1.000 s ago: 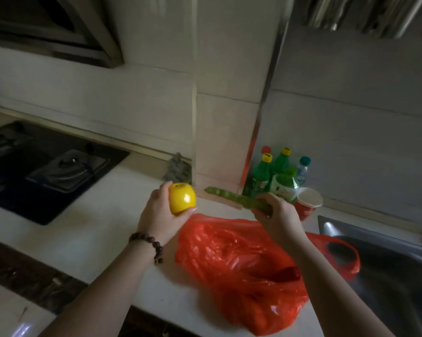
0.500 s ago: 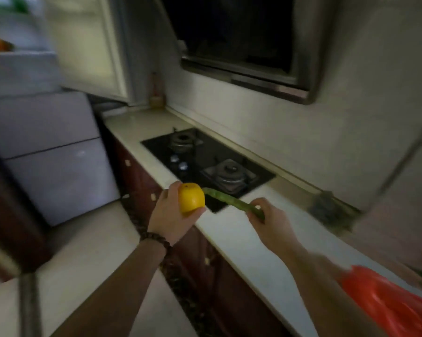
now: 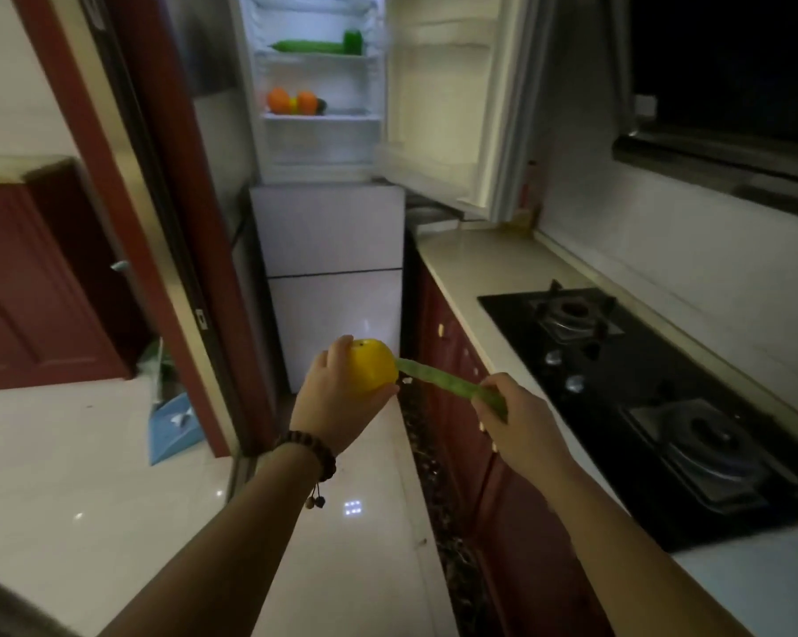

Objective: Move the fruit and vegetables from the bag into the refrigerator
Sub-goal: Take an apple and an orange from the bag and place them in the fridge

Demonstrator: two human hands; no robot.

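My left hand (image 3: 337, 397) grips a round yellow fruit (image 3: 373, 367) in front of me. My right hand (image 3: 519, 418) holds a long green bean pod (image 3: 447, 386) by one end; its other end points at the yellow fruit. Ahead stands the white refrigerator (image 3: 333, 241) with its upper door (image 3: 452, 98) swung open to the right. Inside, a cucumber (image 3: 310, 46) lies on an upper shelf, and oranges (image 3: 291, 102) sit on the shelf below. The bag is out of view.
A black gas hob (image 3: 640, 388) is set in the pale counter (image 3: 475, 273) on my right, above red cabinet fronts (image 3: 461, 406). A red door frame (image 3: 158, 213) stands on the left, with a blue box (image 3: 174, 425) on the glossy floor beside it.
The view has swung left from the counter and the red bag to face the open refrigerator. Both hands still carry the yellow fruit and the bean pod in front of me.
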